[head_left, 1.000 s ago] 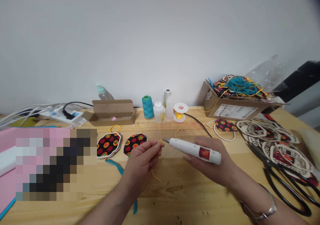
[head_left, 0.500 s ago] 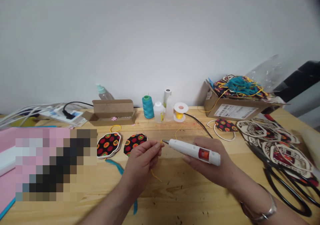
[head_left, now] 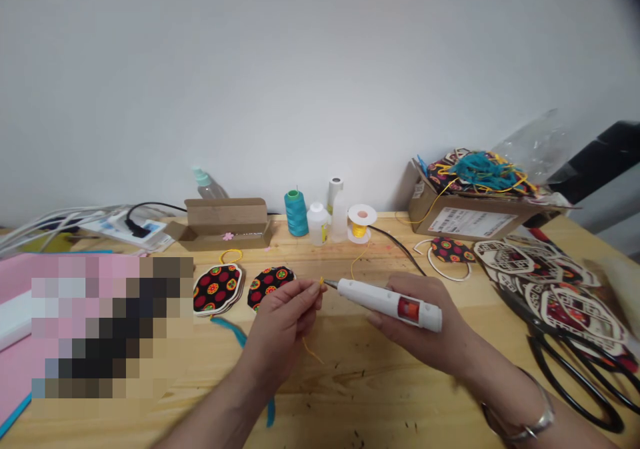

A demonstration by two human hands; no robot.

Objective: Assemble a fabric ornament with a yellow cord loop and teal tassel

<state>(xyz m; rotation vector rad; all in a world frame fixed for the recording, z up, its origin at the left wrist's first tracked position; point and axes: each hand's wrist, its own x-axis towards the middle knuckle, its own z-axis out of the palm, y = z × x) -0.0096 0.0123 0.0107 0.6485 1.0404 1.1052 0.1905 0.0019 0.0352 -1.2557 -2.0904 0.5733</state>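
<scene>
My left hand [head_left: 283, 322] pinches a thin yellow cord [head_left: 321, 280] between thumb and fingertips, and the cord's loose end hangs below the hand to the table. My right hand [head_left: 425, 336] grips a white pen-shaped tool [head_left: 387, 300] with a red window and a metal tip. That tip points left and sits right at the cord's end. Both hands hover over the wooden table [head_left: 350, 382].
Two black patterned fabric pieces [head_left: 219, 288] lie left of my hands. Behind stand a teal thread spool [head_left: 295, 213], white bottles [head_left: 317, 224], a yellow cord reel [head_left: 361, 221] and a flat cardboard box [head_left: 225, 224]. An open box of scraps [head_left: 470, 199], cut-out shapes and black scissors [head_left: 575, 376] lie at right.
The tool's tip has crept slightly left toward the cord end. Otherwise the hands stay put.
</scene>
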